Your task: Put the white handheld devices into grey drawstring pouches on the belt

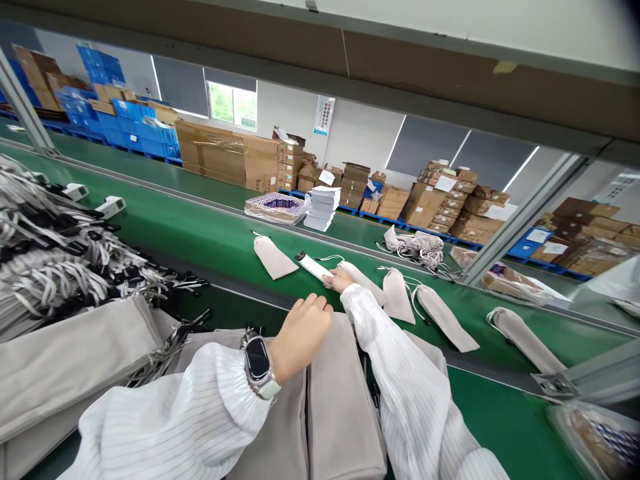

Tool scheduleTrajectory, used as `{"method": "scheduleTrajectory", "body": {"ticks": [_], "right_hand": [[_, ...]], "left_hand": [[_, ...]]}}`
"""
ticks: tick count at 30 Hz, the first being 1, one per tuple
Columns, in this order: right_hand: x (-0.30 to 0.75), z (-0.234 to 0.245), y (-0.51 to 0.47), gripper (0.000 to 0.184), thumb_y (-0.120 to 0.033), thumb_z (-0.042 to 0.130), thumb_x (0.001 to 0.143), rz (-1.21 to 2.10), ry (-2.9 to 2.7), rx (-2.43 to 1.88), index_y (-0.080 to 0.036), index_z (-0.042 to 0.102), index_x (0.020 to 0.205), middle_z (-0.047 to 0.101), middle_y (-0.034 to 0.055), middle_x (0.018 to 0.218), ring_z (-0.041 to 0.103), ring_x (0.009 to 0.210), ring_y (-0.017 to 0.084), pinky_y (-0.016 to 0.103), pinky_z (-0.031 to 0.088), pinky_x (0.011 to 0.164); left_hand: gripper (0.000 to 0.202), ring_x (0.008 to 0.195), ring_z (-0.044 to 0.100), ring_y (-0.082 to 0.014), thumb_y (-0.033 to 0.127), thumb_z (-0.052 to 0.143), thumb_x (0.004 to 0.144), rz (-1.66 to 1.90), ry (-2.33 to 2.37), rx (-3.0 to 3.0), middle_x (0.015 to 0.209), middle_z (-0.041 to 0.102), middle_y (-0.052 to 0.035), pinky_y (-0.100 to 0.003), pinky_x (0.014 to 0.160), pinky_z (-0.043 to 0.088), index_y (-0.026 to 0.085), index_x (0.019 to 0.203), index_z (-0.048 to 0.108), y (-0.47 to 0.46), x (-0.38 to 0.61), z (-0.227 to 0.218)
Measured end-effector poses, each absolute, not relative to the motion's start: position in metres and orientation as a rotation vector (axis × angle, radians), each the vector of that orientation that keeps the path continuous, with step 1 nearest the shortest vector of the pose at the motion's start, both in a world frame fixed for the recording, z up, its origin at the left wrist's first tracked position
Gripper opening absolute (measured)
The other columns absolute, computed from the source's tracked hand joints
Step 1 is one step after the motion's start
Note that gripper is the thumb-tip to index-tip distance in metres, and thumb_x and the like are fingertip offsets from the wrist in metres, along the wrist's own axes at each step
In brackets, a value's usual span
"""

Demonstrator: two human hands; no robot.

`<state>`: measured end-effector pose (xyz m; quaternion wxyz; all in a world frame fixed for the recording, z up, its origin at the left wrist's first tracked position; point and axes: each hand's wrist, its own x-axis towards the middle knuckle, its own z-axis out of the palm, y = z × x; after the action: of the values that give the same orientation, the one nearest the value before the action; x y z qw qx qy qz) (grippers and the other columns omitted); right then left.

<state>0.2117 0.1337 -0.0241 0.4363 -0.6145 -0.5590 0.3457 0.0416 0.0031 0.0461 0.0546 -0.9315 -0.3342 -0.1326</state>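
Apparently, some pouches (pixel 446 319) are filled, stacked bags (pixel 343 400) unfilled; right hand (pixel 341 280) pinches a device (pixel 313 267); left hand (pixel 304 331) curled, contents unclear.

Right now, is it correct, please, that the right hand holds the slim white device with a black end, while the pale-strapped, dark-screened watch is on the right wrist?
Not quite: the head view shows the watch on the wrist of the left hand. The right hand does hold the white device.
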Motion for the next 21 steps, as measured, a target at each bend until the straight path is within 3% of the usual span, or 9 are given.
{"method": "scheduleTrajectory", "body": {"ticks": [3, 7, 11, 15, 21], "right_hand": [[0.222, -0.023, 0.133, 0.014, -0.019, 0.059, 0.064, 1.040, -1.224, -1.450, -0.013, 0.051, 0.073, 0.055, 0.0017, 0.060, 0.059, 0.061, 0.016, 0.034, 0.050, 0.061], [0.231, -0.004, 0.123, 0.016, -0.018, 0.058, 0.066, 1.145, -1.075, -1.230, -0.013, 0.049, 0.079, 0.058, 0.0050, 0.069, 0.061, 0.068, 0.015, 0.028, 0.051, 0.064], [0.238, 0.027, 0.109, 0.037, -0.012, 0.060, 0.063, 1.194, -1.050, -1.013, -0.017, 0.045, 0.096, 0.061, 0.0046, 0.081, 0.061, 0.081, 0.017, 0.030, 0.050, 0.070], [0.231, 0.052, 0.094, 0.062, -0.010, 0.064, 0.057, 1.333, -1.101, -0.761, -0.024, 0.034, 0.109, 0.062, 0.0009, 0.080, 0.062, 0.076, 0.019, 0.035, 0.050, 0.068], [0.207, 0.085, 0.071, 0.067, -0.011, 0.065, 0.055, 1.324, -1.119, -0.651, -0.030, 0.031, 0.109, 0.058, -0.0052, 0.075, 0.062, 0.073, 0.017, 0.036, 0.051, 0.066]], "left_hand": [[0.017, 0.079, 0.044, -0.0232, 0.022, 0.037, 0.084, -0.401, -1.035, -2.863, 0.081, 0.049, -0.0089, -0.035, 0.065, 0.037, 0.013, 0.082, 0.051, 0.004, 0.040, 0.047], [0.013, 0.078, 0.045, -0.0214, 0.023, 0.041, 0.083, -0.419, -1.054, -2.925, 0.080, 0.049, -0.0070, -0.033, 0.069, 0.037, 0.014, 0.084, 0.050, 0.007, 0.039, 0.048], [0.005, 0.076, 0.043, -0.0193, 0.017, 0.048, 0.078, -0.497, -1.092, -2.940, 0.081, 0.047, -0.0048, -0.031, 0.067, 0.036, 0.015, 0.082, 0.046, 0.005, 0.041, 0.052], [0.014, 0.071, 0.041, -0.0174, 0.012, 0.048, 0.074, -0.591, -1.076, -3.015, 0.068, 0.046, -0.0002, -0.027, 0.059, 0.032, 0.017, 0.065, 0.038, 0.002, 0.042, 0.058], [0.017, 0.057, 0.037, -0.0110, 0.025, 0.047, 0.076, -0.630, -1.019, -3.430, 0.059, 0.039, 0.0052, -0.022, 0.052, 0.026, 0.018, 0.065, 0.037, 0.014, 0.034, 0.071]]}}
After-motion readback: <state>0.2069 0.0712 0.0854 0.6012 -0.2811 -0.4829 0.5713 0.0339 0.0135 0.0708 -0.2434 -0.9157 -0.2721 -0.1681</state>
